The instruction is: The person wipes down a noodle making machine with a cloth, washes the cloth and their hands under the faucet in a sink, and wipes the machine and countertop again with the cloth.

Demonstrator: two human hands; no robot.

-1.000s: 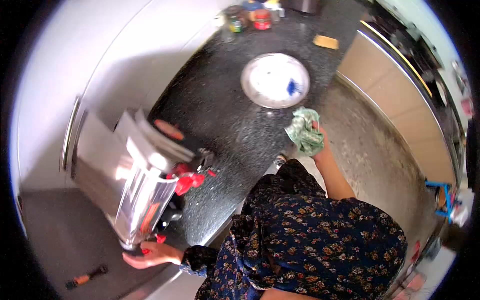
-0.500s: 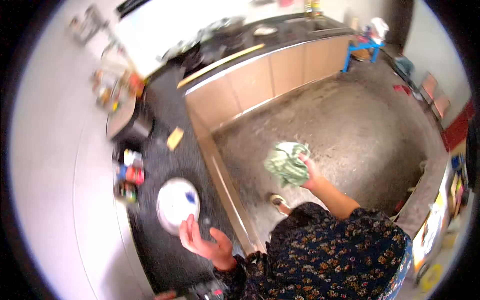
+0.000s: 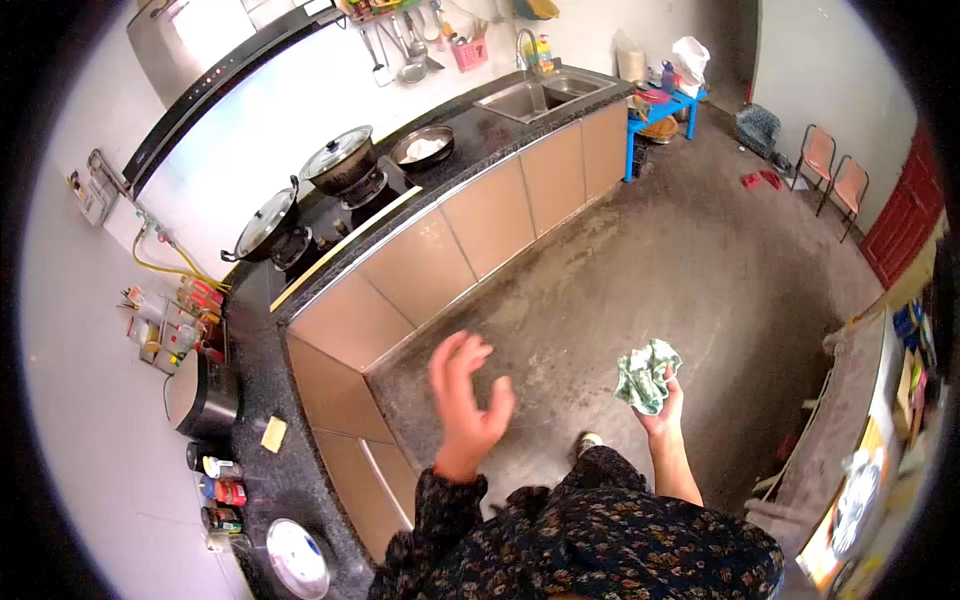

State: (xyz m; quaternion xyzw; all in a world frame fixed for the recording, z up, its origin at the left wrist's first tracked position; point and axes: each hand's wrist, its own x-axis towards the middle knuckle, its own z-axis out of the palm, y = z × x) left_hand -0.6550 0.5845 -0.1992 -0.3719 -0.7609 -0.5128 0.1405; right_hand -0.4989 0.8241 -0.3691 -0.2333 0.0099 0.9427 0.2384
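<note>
My right hand point(image 3: 663, 411) grips a crumpled green and white cloth point(image 3: 648, 376) and holds it over the grey floor. My left hand point(image 3: 468, 408) is raised in front of my body, its fingers apart and nothing in them. Below and left of it, a round plate point(image 3: 298, 560) with a blue mark lies on the dark counter point(image 3: 262, 375). A yellow sponge-like block point(image 3: 274, 434) sits farther along that counter, beside several small jars point(image 3: 230, 493).
Two lidded pots point(image 3: 268, 222) and a pan point(image 3: 422, 148) stand on the stove. Beyond them is a sink point(image 3: 540, 96). A blue table point(image 3: 690, 98) with items stands at the counter's end; two chairs point(image 3: 817, 150) are near a red door point(image 3: 905, 215).
The view has swung from the counter toward the stove and room. My left hand has left the metal appliance and risen over the floor. The cloth has stayed in my right hand.
</note>
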